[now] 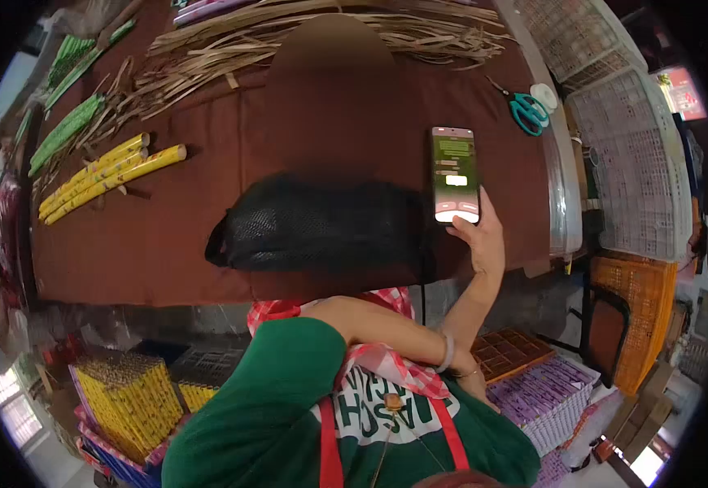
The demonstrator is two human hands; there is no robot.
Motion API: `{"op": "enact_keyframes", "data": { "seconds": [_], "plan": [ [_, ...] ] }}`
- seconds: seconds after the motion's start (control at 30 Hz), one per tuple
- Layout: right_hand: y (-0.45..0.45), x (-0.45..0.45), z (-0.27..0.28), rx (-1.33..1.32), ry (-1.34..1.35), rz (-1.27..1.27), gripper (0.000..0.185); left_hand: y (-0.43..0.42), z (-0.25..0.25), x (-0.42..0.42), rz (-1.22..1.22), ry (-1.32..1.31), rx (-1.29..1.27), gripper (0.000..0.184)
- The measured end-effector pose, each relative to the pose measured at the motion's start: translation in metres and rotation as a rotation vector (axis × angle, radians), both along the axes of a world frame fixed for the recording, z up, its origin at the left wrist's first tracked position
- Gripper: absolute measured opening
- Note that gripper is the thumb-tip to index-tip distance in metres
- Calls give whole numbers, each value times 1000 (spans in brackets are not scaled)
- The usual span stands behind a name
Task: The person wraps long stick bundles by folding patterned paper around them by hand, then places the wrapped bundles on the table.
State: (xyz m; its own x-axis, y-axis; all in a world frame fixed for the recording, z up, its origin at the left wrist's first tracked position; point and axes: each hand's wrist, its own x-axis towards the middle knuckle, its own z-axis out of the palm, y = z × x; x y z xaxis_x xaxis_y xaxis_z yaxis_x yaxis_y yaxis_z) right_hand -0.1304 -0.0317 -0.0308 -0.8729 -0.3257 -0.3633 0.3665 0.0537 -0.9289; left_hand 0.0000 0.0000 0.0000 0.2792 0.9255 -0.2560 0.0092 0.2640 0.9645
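Observation:
My right hand [482, 236] holds a smartphone [456, 175] upright near the right side of the cloth-covered table. The thumb lies over the lower part of its lit screen, which shows a green chat page with a small white box. My left arm crosses in front of my body, and my left hand [469, 376] is by my right arm near the elbow; its fingers are hidden. A black textured bag [321, 224] lies on the brown cloth, just left of the phone. Beyond the phone to the right are teal-handled scissors [528, 114].
Yellow patterned rolls [114, 177] and green bundles [67, 134] lie at the left. Long dry strips [329, 49] stretch along the far side. A white tape roll [544, 98] sits beside the scissors. White plastic baskets [635, 163] and an orange crate [627, 317] stand at the right.

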Motion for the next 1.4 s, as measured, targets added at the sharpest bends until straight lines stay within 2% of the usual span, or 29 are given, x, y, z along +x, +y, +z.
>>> {"op": "enact_keyframes", "data": {
  "seconds": [0.07,0.1,0.17,0.2,0.23,0.3,0.33,0.4,0.47,0.5,0.53,0.57,0.6,0.63,0.7,0.73,0.8,0.83,0.9,0.93,1.07,1.17,1.27,1.4],
  "plan": [
    [7,-5,-15,-52,-69,24,72,17,-19,14,95,-50,-115,97],
    [33,-26,9,175,44,45,71,43,-2,0,162,141,90,95],
    [-3,2,34,211,-43,-59,72,15,-7,16,292,161,60,94],
    [-22,8,38,215,-61,-39,72,-24,-20,12,364,129,5,93],
    [-27,11,39,257,-62,-23,72,-29,-26,11,437,103,-11,92],
    [39,-11,-40,47,187,87,73,-23,-36,-3,572,70,-21,90],
    [28,-24,-25,121,-11,101,76,-31,-39,-1,630,68,-26,89],
    [7,-10,-1,172,11,40,74,-32,-41,-2,741,67,-17,87],
    [49,-34,-34,-44,102,304,82,-35,-42,-6,844,75,-4,85],
    [-9,-8,20,537,-5,53,83,-39,-42,-6,897,73,7,85],
    [5,-19,0,434,36,74,83,-191,-75,-24,951,72,14,84],
    [24,-34,-20,335,74,93,83,-177,-72,-17,1003,71,27,83],
    [15,-27,1,420,-4,152,84,-198,-77,-15,1049,76,42,82],
    [7,-21,2,424,1,186,84,-71,-44,-4,1087,86,56,81],
    [0,-15,7,264,51,105,82,-51,-26,-19,1154,106,103,79],
    [-1,-15,15,284,33,189,80,-63,-35,-10,1180,121,129,78],
    [-5,-11,14,234,22,111,78,-64,-31,-22,1226,162,176,76],
    [12,-30,5,309,13,195,77,-59,-24,-20,1249,183,198,75],
    [17,-43,-11,287,58,140,77,-68,-17,-13,1288,224,244,74],
    [13,-34,0,318,41,242,78,-69,-14,-14,1301,245,268,73],
    [41,-65,-16,289,-3,348,78,-82,-8,-2,1311,320,338,69],
    [30,-48,-14,299,37,200,78,-105,-7,19,1287,371,375,66],
    [32,-49,-13,240,30,274,81,-119,-7,33,1253,409,414,64],
    [34,-48,-16,258,54,218,81,-110,-4,21,1229,450,476,60]
  ]
}}
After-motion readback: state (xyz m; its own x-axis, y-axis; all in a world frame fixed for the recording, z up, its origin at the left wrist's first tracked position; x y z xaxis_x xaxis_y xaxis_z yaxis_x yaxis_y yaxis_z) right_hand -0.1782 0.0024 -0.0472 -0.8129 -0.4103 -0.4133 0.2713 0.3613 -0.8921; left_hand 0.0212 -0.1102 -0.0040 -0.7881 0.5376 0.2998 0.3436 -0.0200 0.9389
